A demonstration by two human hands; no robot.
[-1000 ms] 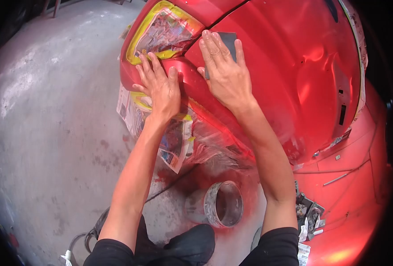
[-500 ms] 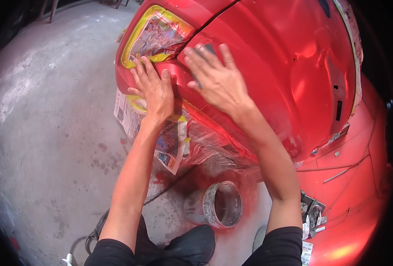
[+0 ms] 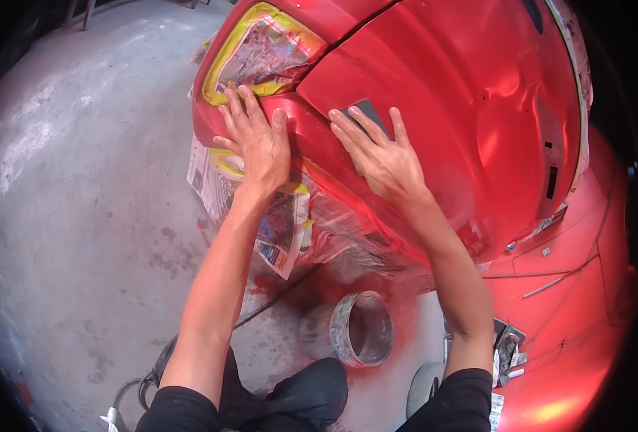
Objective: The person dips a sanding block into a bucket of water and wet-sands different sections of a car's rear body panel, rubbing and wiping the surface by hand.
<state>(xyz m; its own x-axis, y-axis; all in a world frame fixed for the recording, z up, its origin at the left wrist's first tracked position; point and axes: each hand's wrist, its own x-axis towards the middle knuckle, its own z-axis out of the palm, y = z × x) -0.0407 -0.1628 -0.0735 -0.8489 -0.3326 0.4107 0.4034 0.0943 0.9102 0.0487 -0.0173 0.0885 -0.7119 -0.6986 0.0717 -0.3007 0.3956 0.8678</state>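
A dark grey sheet of sandpaper (image 3: 370,115) lies against the red car hood (image 3: 423,79), beneath the fingers of my right hand (image 3: 385,156). Its edges show past my fingertips; the rest is hidden under the palm. My fingers are extended and hold the sheet flat to the panel. To the left, my left hand (image 3: 260,146) rests with fingers spread on the red front corner of the car, holding nothing. Its fingertips reach the yellow masking tape (image 3: 267,89) around a headlight covered with printed paper (image 3: 268,54).
Newspaper (image 3: 279,248) and clear plastic hang from the car's lower edge. A bucket (image 3: 340,330) lies tipped on the grey concrete floor (image 3: 95,216), near my legs. A cable (image 3: 275,303) runs across the floor. At right is a red-coated surface (image 3: 549,317) with scraps beside it.
My right hand has slid right and down across the hood with the sandpaper, and more of the sheet shows. My left hand keeps its place on the corner. The view has shifted slightly.
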